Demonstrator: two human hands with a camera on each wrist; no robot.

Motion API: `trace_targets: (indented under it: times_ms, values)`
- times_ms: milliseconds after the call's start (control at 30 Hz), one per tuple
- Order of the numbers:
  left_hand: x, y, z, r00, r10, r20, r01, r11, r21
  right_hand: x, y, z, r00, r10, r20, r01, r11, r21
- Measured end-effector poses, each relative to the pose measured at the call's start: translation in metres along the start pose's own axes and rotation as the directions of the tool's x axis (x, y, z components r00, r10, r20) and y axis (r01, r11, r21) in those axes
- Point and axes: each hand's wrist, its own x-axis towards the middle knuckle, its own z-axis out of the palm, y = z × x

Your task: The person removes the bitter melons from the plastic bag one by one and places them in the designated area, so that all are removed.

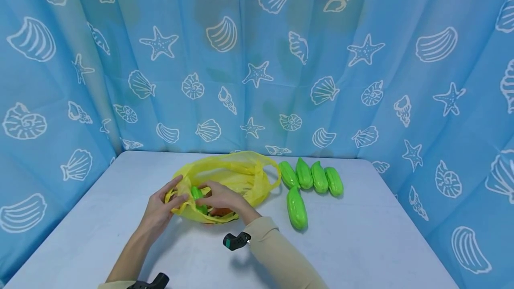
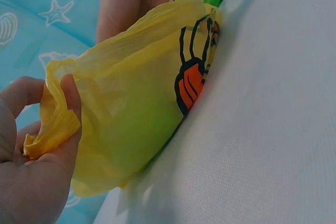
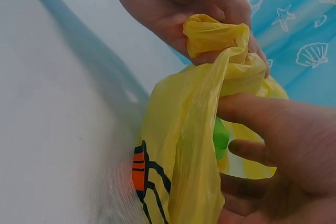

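A yellow plastic bag point(image 1: 257, 191) with a printed orange-and-black figure lies on its side, its mouth spread. My left hand point(image 1: 158, 206) grips the bag's rim at the left, a bunched fold between thumb and fingers, as the left wrist view shows. Inside the mouth my right hand point(image 1: 222, 197) reaches in, thumb and finger spread beside a glossy green oblong packet point(image 1: 199, 200). The right wrist view shows the thumb tip close to this packet point(image 3: 221, 139), while other fingertips are hidden by the bag. Through the bag's wall, a green shape shows faintly in the left wrist view.
Several similar green packets point(image 1: 319, 177) lie in a row right of the bag, with another green packet point(image 1: 297, 208) in front of them. They stand on a white-covered table point(image 1: 361, 244). A blue shell-print curtain point(image 1: 257, 57) hangs behind and at both sides.
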Motion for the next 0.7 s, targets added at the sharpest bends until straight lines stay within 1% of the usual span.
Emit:
trace_targets:
  times_ms: [267,467,700]
  values:
    - [0.0004,-0.0008,-0.0003,1.000,0.003,0.002,-0.003,1.000,0.010,-0.0014,-0.0035,0.0036,0.998,0.050,-0.031,-0.048,0.998,0.046]
    - [0.0000,-0.0008,-0.0005,1.000,0.002,-0.005,-0.002,1.000,0.025,-0.0010,-0.0038,0.0056,0.999,0.039,-0.026,-0.037,0.997,0.070]
    - [0.0002,-0.0010,-0.0003,1.000,0.006,-0.005,-0.005,0.999,0.032,-0.0005,-0.0046,0.0058,0.998,0.053,-0.018,-0.051,0.996,0.073]
